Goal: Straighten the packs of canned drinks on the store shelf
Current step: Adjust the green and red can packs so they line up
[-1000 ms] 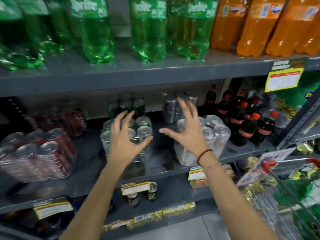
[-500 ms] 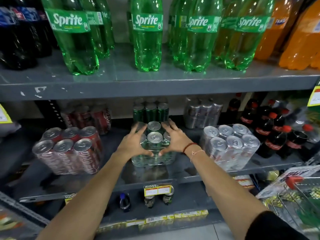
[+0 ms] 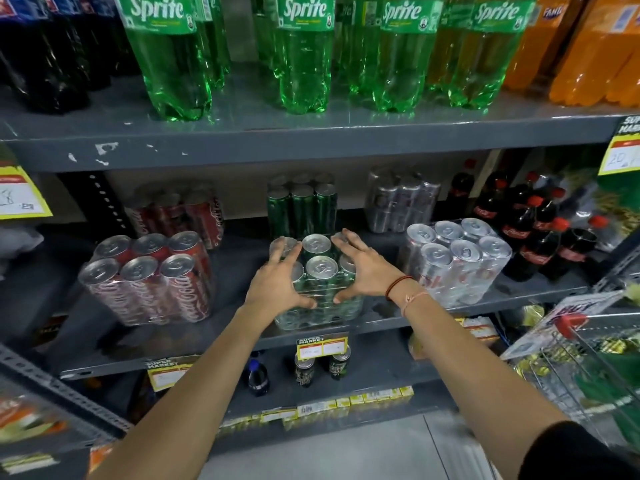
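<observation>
Both forearms reach forward and slightly inward, nearly straight at the elbow, meeting on the green can pack (image 3: pixel 320 275) that sits at the front edge of the middle shelf (image 3: pixel 242 336). The left hand (image 3: pixel 277 284) lies palm-down on the pack's left side, fingers spread over the can tops and the thumb hooked across the front face; the right hand (image 3: pixel 367 268) mirrors it on the right side, fingers fanned toward the back cans, thumb pressed on the front. Together they clasp the shrink-wrapped pack between them, each hand wide open in span but firmly bearing on the wrap. A dark cord and a thin thread bracelet (image 3: pixel 403 287) circle the right wrist. Left of the grip, apart from it, stands the red can pack (image 3: pixel 152 278), turned a little askew to the shelf edge; right of the grip, near the right wrist, stands the silver can pack (image 3: pixel 457 261), also angled. Directly behind the held pack is a second green pack (image 3: pixel 301 206), with red and silver ones flanking it. Below the grip a yellow price tag (image 3: pixel 322 347) hangs on the shelf lip.
</observation>
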